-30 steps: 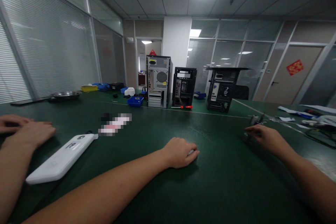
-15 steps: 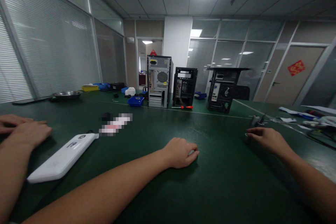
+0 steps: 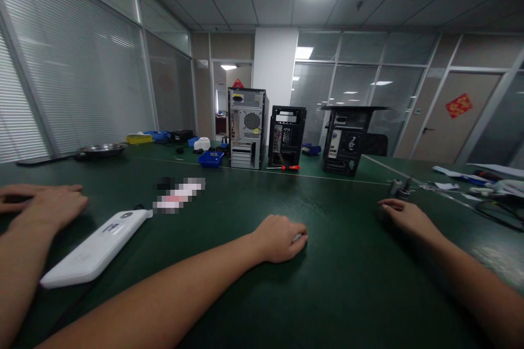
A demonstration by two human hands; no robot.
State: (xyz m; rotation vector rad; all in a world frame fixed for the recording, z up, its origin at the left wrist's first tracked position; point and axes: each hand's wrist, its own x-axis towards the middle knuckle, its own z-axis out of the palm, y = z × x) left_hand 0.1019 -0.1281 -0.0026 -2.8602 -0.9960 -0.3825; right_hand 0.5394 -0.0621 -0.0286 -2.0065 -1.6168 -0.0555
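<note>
My left hand (image 3: 282, 238) rests on the green table as a loose fist, knuckles up. Between its thumb and forefinger a small pale grey thing (image 3: 297, 237) shows; most of it is covered by the fingers. Further right, my right hand (image 3: 403, 214) is low over the table with thumb and forefinger pinched together. What the pinch holds, if anything, cannot be made out. Just beyond those fingertips stand small metallic grey pieces (image 3: 397, 188), beside a thin dark upright piece.
Another person's hands (image 3: 53, 207) lie at the left, near a white power bank (image 3: 98, 248). A grey computer case (image 3: 248, 128) and two black cases (image 3: 287, 136) stand behind, with a red-handled screwdriver (image 3: 291, 168), a blue bin (image 3: 211, 159) and, rightward, cables (image 3: 501, 210).
My right hand has shifted slightly left, and the small round thing at its fingertips no longer shows clearly. My left hand stays closed in place. The other person's hand has slid slightly right.
</note>
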